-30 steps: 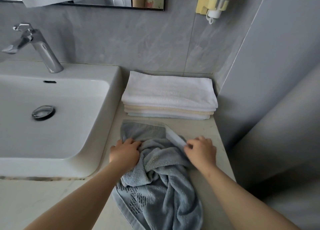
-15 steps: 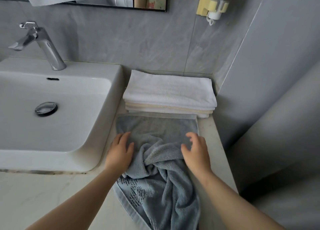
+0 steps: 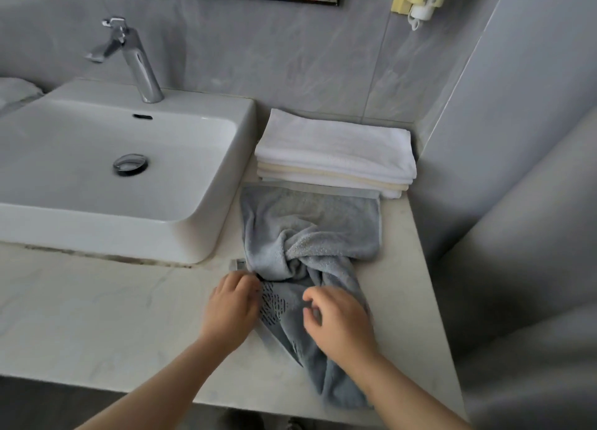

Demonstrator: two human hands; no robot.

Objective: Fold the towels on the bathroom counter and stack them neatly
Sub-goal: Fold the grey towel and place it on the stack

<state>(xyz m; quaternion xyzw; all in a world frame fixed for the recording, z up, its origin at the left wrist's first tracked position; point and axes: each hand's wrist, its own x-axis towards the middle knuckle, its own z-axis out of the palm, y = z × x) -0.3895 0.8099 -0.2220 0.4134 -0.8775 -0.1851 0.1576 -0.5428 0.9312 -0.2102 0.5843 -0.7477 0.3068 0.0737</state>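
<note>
A pale marble counter [image 3: 97,316] meets grey tiled walls, with a white sink [image 3: 210,229] beyond the left hand [image 3: 231,306]. The grey towel [image 3: 310,222] runs lengthways away from the fingertips: flat far end against the stack of folded towels [image 3: 336,148], near end under both hands. The left fingers, held together, grip its edge; the right hand [image 3: 339,323] curls over the cloth, grip unclear

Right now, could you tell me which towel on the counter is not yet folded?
The grey-blue towel, lying twisted in front of the neatly folded white-and-cream stack.
</note>
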